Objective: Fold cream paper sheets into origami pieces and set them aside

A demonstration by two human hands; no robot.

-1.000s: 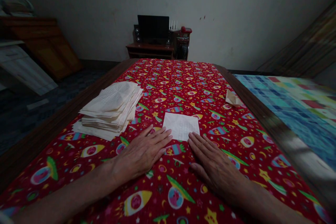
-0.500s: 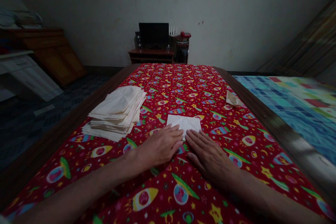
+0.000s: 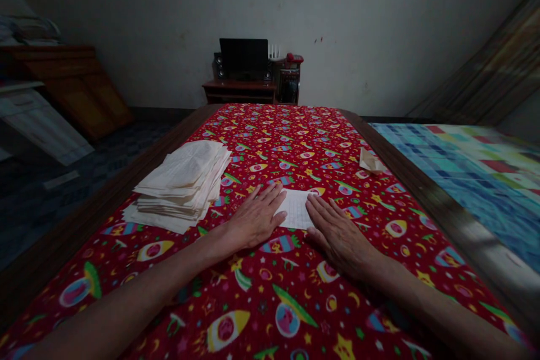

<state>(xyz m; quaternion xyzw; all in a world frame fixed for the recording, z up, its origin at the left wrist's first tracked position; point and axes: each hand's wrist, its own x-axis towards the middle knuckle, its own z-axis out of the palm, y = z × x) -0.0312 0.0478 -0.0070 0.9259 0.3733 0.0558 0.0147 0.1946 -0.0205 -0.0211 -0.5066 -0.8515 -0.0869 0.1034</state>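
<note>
A small white sheet of paper (image 3: 296,209) with faint lines lies flat on the red patterned cloth (image 3: 270,287), between my two hands. My left hand (image 3: 257,216) rests palm down with its fingers stretched over the paper's left edge. On the other side, my right hand (image 3: 335,230) lies palm down, fingertips on the paper's right edge and thumb extended. Both hands are open and grasp nothing. Left of my left hand stands an uneven stack of off-white papers (image 3: 181,183).
A folded, creased scrap of paper (image 3: 370,161) lies near the cloth's right edge. Dark wooden edges (image 3: 396,180) border the cloth. Beyond are a monitor (image 3: 243,56) on a small desk (image 3: 240,87), a brown cabinet (image 3: 88,90) and a bed with a checked cover (image 3: 455,180).
My hands have spread apart, the left one sliding leftward and the right one slightly rightward. More of the paper's lined middle shows between them. The view has shifted a little.
</note>
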